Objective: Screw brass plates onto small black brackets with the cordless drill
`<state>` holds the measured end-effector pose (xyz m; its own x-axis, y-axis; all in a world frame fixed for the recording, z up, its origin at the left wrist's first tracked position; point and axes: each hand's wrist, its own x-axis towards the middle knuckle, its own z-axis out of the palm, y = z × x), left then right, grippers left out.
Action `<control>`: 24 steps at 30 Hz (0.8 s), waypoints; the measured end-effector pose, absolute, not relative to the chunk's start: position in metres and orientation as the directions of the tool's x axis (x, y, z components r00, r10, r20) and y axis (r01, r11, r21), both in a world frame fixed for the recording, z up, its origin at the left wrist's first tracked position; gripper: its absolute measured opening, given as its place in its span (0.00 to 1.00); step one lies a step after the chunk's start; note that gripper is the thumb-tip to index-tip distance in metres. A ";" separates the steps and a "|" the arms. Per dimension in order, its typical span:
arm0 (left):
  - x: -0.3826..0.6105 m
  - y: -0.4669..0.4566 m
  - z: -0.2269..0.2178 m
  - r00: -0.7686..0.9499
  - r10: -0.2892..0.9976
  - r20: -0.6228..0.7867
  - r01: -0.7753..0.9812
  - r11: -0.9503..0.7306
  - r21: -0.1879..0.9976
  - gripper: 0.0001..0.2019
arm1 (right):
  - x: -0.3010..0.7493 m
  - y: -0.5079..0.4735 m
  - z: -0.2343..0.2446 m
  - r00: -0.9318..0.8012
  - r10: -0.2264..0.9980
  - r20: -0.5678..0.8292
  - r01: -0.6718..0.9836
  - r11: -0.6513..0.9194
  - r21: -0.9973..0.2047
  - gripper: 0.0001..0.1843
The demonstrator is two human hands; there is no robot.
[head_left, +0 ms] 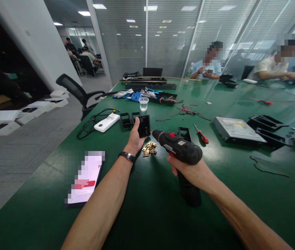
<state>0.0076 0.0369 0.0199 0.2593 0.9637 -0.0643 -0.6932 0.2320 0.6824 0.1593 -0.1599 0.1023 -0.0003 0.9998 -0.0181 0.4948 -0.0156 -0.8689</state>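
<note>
My left hand (pixel 134 140) grips a small black plastic housing (pixel 144 125) above the green table, thumb on its near left side. In my right hand (pixel 186 171) is a black cordless drill (pixel 180 146) with red accents, my fingers wrapped round its handle. The drill's front end points left at the housing; whether the bit touches it I cannot tell. Below the housing lies a small heap of brass-coloured metal pieces (pixel 149 148). Another black housing (pixel 184 133) stands behind the drill, partly hidden by it. Two more black frames (pixel 125 120) sit just beyond my left hand.
A phone (pixel 87 177) lies by my left forearm, a white power bank (pixel 107 123) with a black cable beyond it. Further back are a clear plastic cup (pixel 143 103) and gloves (pixel 137 96). To the right lie a screwdriver (pixel 202 134) and a metal drive box (pixel 237 129). Two people sit across.
</note>
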 end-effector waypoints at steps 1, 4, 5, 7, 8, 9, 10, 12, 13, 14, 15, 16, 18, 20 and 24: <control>0.008 0.037 0.020 0.260 0.964 -0.063 -0.692 0.232 0.684 0.26 | 0.159 -0.160 0.102 0.003 1.000 -0.019 0.493 -0.018 -0.870 0.16; 0.007 0.037 0.019 0.265 0.962 -0.059 -0.683 0.231 0.693 0.26 | 0.159 -0.159 0.102 0.009 1.000 -0.021 0.486 -0.022 -0.874 0.16; 0.007 0.037 0.019 0.266 0.962 -0.060 -0.680 0.231 0.695 0.26 | 0.159 -0.159 0.102 0.009 1.000 -0.020 0.483 -0.021 -0.876 0.16; 0.008 0.037 0.019 0.264 0.962 -0.064 -0.680 0.232 0.696 0.26 | 0.159 -0.159 0.102 0.009 1.000 -0.024 0.488 -0.026 -0.872 0.16; 0.008 0.037 0.019 0.262 0.963 -0.065 -0.682 0.233 0.694 0.26 | 0.159 -0.159 0.101 0.010 1.000 -0.028 0.494 -0.029 -0.869 0.17; 0.008 0.037 0.019 0.262 0.963 -0.064 -0.684 0.233 0.691 0.26 | 0.159 -0.159 0.101 0.010 0.999 -0.032 0.502 -0.033 -0.864 0.18; 0.008 0.037 0.019 0.264 0.963 -0.063 -0.686 0.233 0.689 0.26 | 0.159 -0.159 0.101 0.011 0.999 -0.035 0.511 -0.035 -0.859 0.18; 0.008 0.037 0.020 0.267 0.962 -0.061 -0.690 0.235 0.685 0.26 | 0.160 -0.159 0.100 0.009 1.000 -0.030 0.517 -0.030 -0.856 0.18; 0.008 0.037 0.020 0.268 0.962 -0.061 -0.691 0.235 0.683 0.26 | 0.160 -0.159 0.099 0.007 1.000 -0.021 0.514 -0.021 -0.857 0.18; 0.008 0.037 0.020 0.267 0.962 -0.061 -0.691 0.235 0.683 0.26 | 0.160 -0.159 0.099 0.005 1.000 -0.010 0.512 -0.011 -0.859 0.18; 0.008 0.037 0.020 0.266 0.962 -0.064 -0.691 0.236 0.683 0.26 | 0.161 -0.159 0.098 0.006 1.000 0.001 0.513 -0.002 -0.858 0.18; 0.008 0.038 0.020 0.265 0.962 -0.066 -0.690 0.237 0.683 0.26 | 0.161 -0.159 0.098 0.007 1.000 0.009 0.516 0.004 -0.856 0.19; 0.007 0.037 0.019 0.274 0.959 -0.073 -0.686 0.248 0.684 0.26 | 0.161 -0.159 0.097 0.019 1.000 0.006 0.531 -0.005 -0.848 0.19; 0.007 0.037 0.019 0.283 0.957 -0.072 -0.687 0.254 0.680 0.26 | 0.161 -0.159 0.097 0.034 0.999 -0.021 0.542 -0.036 -0.840 0.20; 0.007 0.034 0.020 0.269 0.961 -0.065 -0.692 0.240 0.681 0.25 | 0.161 -0.160 0.094 0.041 0.999 -0.034 0.540 -0.051 -0.840 0.18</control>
